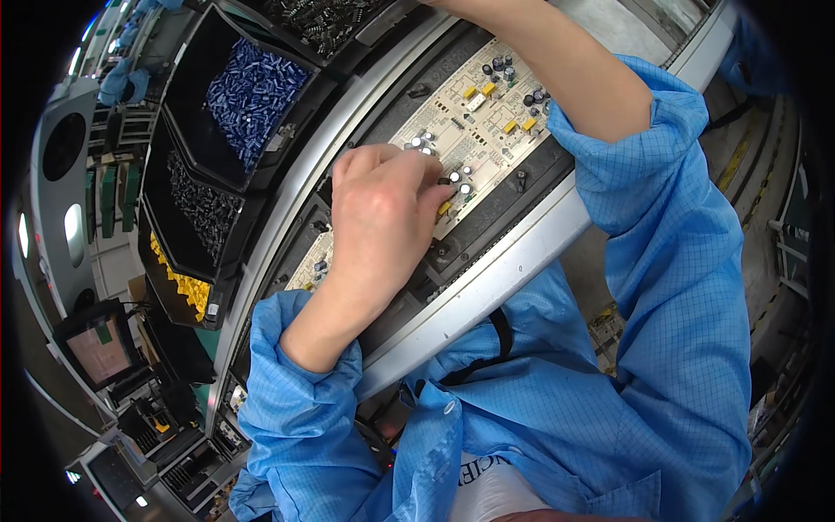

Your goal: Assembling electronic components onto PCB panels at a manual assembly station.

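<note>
- Circuit board (485,150) lies slantwise in a dark tray (544,180), between the silver rails of the work line, with the left hand (378,209) over its near part.
- Left hand: fingers curled, thumb and forefinger almost closed at a group of round silver-topped cans (455,177). A dark bit shows by the fingertips; whether it is pinched or merely touched, I cannot tell.
- Right hand: beyond the top edge, so its opening and any load cannot be told; only the right forearm (565,65) crosses above the board's far end.
- Good handling here, I judge, means bringing the fingertips straight down, pressing gently and evenly, and checking that each part stands upright and flush.
- Neighbouring cans sit close, so a sideways nudge of the thumb could tilt one; the wrist is best held clear of the board.
- Board's look: pale beige, printed with dark marks, carrying yellow blocks (510,127), dark round cans (497,63) and a white socket (476,102), with bare patches between.
</note>
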Demonstrator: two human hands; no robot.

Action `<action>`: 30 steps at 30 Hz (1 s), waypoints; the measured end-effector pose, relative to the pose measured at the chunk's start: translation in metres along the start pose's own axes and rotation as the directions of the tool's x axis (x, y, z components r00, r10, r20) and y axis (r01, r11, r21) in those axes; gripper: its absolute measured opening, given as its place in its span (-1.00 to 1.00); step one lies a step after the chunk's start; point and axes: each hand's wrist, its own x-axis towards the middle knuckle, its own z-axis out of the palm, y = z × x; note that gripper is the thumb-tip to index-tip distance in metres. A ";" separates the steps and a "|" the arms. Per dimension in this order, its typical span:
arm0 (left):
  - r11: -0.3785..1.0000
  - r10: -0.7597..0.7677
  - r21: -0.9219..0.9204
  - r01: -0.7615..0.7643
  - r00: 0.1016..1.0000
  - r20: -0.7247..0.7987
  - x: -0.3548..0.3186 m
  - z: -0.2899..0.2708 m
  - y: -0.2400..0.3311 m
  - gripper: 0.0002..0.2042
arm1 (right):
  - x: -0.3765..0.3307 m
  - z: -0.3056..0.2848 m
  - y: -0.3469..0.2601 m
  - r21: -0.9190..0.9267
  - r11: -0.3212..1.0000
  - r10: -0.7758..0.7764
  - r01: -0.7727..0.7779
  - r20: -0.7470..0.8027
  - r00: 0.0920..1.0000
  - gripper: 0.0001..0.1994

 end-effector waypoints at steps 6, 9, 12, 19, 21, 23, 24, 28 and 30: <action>0.989 -0.130 -0.079 0.121 0.984 -0.119 -0.025 -0.048 -0.008 -0.81 | -0.035 -0.028 -0.047 0.362 0.877 0.265 -0.317 0.186 0.946 -0.88; 0.983 -0.176 -0.075 0.167 0.976 -0.131 -0.060 -0.078 -0.009 -0.82 | -0.088 -0.043 -0.048 -0.001 0.973 0.218 -0.230 0.317 0.923 -0.81; 0.967 -0.249 -0.103 0.234 0.953 -0.173 -0.107 -0.099 -0.015 -0.85 | -0.134 -0.052 -0.060 -0.323 0.924 0.294 -0.206 0.256 0.921 -0.88; 0.882 -0.467 -0.214 0.421 0.845 -0.262 -0.194 -0.102 -0.043 -0.87 | -0.164 -0.033 -0.067 -0.681 0.720 0.374 -0.134 0.219 0.901 -0.85; 0.869 -0.491 -0.229 0.439 0.822 -0.287 -0.207 -0.100 -0.050 -0.90 | -0.162 -0.031 -0.064 -0.776 0.620 0.411 -0.116 0.195 0.890 -0.84; 0.860 -0.508 -0.234 0.453 0.804 -0.310 -0.218 -0.098 -0.055 -0.90 | -0.160 -0.030 -0.062 -0.798 0.596 0.412 -0.090 0.207 0.888 -0.84; 0.855 -0.518 -0.229 0.466 0.791 -0.324 -0.223 -0.097 -0.057 -0.91 | -0.158 -0.030 -0.062 -0.814 0.576 0.417 -0.078 0.211 0.884 -0.84; 0.827 -0.561 -0.271 0.493 0.761 -0.326 -0.244 -0.097 -0.066 -0.91 | -0.154 -0.026 -0.066 -0.818 0.571 0.458 -0.069 0.248 0.854 -0.83; 0.839 -0.543 -0.228 0.493 0.781 -0.309 -0.252 -0.098 -0.069 -0.93 | -0.153 -0.025 -0.065 -0.844 0.533 0.453 -0.061 0.223 0.863 -0.83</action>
